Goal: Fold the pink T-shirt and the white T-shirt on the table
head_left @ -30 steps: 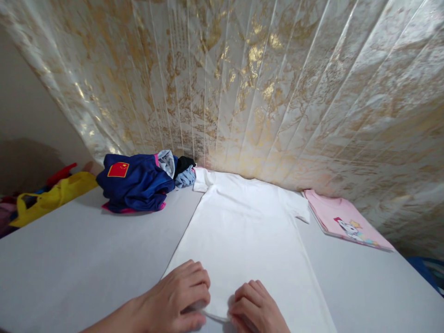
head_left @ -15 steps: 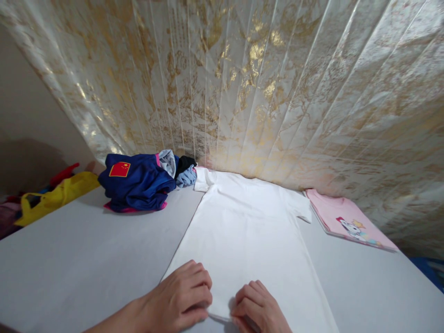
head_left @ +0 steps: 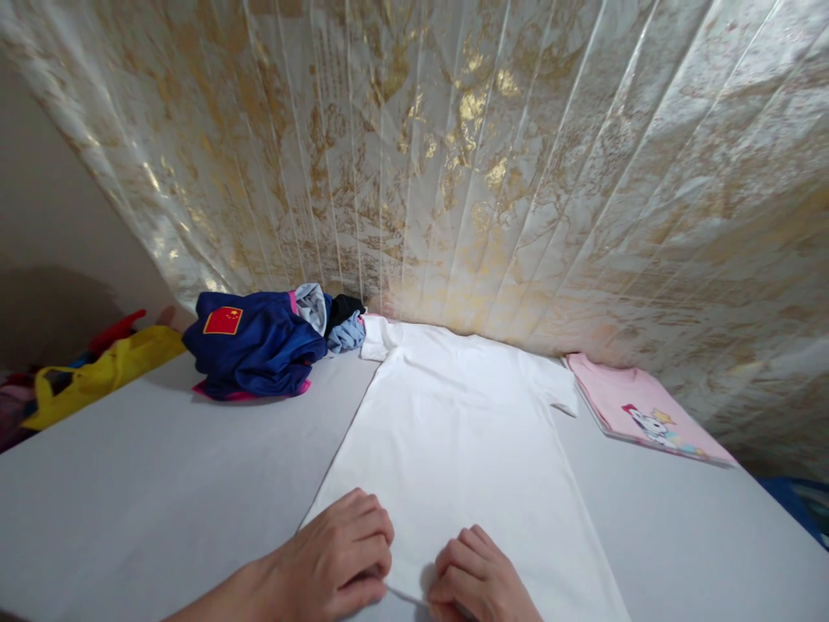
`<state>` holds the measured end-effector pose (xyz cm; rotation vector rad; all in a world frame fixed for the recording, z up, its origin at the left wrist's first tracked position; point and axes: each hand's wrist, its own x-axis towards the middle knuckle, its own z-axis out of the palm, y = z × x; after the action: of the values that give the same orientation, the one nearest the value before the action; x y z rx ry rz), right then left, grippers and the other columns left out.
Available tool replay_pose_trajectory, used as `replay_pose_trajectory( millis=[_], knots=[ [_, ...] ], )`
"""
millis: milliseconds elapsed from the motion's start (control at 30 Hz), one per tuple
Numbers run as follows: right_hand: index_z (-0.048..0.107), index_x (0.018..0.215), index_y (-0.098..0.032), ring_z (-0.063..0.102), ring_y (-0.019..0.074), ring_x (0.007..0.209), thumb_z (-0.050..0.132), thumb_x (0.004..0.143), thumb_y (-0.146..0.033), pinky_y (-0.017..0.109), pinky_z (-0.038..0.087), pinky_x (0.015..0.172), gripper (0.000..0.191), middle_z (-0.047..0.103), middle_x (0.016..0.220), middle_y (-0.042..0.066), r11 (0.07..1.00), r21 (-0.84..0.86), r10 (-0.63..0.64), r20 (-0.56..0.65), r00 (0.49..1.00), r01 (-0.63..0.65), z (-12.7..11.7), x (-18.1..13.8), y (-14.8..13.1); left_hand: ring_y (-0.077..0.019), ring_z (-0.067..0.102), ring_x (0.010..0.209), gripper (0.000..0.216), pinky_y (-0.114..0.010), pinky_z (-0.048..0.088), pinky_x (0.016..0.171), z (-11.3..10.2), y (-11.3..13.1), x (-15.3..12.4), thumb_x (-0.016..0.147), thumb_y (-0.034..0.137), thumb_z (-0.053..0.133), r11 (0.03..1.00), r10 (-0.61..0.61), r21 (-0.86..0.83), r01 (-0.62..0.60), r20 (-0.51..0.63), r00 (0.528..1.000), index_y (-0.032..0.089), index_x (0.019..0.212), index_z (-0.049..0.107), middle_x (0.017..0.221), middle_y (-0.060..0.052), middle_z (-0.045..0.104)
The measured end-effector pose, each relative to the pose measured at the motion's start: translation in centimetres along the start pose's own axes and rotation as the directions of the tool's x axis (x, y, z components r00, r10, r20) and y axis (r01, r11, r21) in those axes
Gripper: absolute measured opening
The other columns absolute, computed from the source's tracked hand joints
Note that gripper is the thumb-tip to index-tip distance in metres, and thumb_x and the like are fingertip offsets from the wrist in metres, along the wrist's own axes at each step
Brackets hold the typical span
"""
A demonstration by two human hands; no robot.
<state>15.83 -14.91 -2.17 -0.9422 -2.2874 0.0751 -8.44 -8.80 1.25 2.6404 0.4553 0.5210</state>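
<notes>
- The white T-shirt (head_left: 466,432) lies face-flat in the middle, sleeves toward 12 o'clock, hem toward 6; the clock is centred on it.
- The left hand (head_left: 350,549), at about 7 o'clock, and the right hand (head_left: 484,572), near 6, both curl at the hem with only a little space between thumb and fingers; the undersides are hidden, so I cannot tell whether either pinches cloth.
- Likeliest trouble: an uneven pull on the hem would skew the body and crease it.
- The 2 o'clock sleeve sits just beside the folded pink shirt (head_left: 638,402); a sideways drag could nudge that stack.
- The 11 o'clock sleeve lies close against pale blue cloth (head_left: 348,334), and could snag there or draw the navy garment (head_left: 259,345), at 10, along.
- Beneath is a smooth pale table (head_left: 194,475), on which cloth might slide.
- Gold-and-silver pleated sheeting (head_left: 453,155) rises at 12.
- A yellow item (head_left: 123,361) lies beyond the edge at 9.
</notes>
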Motion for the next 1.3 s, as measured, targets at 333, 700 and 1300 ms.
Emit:
replay_pose_trajectory(
  millis=[333, 700, 1300],
  knots=[
    [0.053, 0.127, -0.024, 0.057, 0.0230, 0.115, 0.047, 0.094, -0.033, 0.035, 0.048, 0.091, 0.035, 0.060, 0.127, 0.010, 0.911, -0.112, 0.402, 0.029, 0.915, -0.397, -2.0, -1.6, 1.2, -0.0184, 0.053, 0.084, 0.006, -0.035, 0.038, 0.087, -0.6, 0.4, 0.9, 0.088, 0.018, 0.056, 0.992, 0.077, 0.092, -0.085, 0.080, 0.994, 0.021, 0.085, 0.052, 0.085, -0.001, 0.061],
    [0.010, 0.154, -0.017, 0.037, 0.0346, 0.136, 0.049, 0.086, -0.062, 0.047, 0.041, 0.101, 0.089, 0.031, 0.153, 0.014, 0.808, -0.535, 0.327, 0.063, 0.943, -0.245, -1.1, -4.7, 2.6, -0.0256, 0.031, 0.140, 0.054, -0.042, 0.029, 0.111, 0.9, -1.5, 8.1, 0.093, 0.029, 0.053, 0.982, 0.094, 0.145, -0.122, 0.189, 0.977, 0.020, 0.144, 0.036, 0.154, -0.010, 0.030],
    [0.037, 0.145, -0.013, 0.037, 0.0268, 0.137, 0.038, 0.095, -0.049, 0.043, 0.042, 0.106, 0.062, 0.032, 0.150, 0.011, 0.710, -0.616, 0.455, 0.030, 0.890, -0.342, -3.5, -4.2, 6.6, -0.0198, 0.045, 0.131, 0.040, -0.030, 0.034, 0.106, 3.1, -0.7, 3.9, 0.099, 0.024, 0.048, 0.804, 0.276, 0.502, -0.320, 0.162, 0.947, 0.019, 0.138, 0.043, 0.146, -0.006, 0.045]
  ],
)
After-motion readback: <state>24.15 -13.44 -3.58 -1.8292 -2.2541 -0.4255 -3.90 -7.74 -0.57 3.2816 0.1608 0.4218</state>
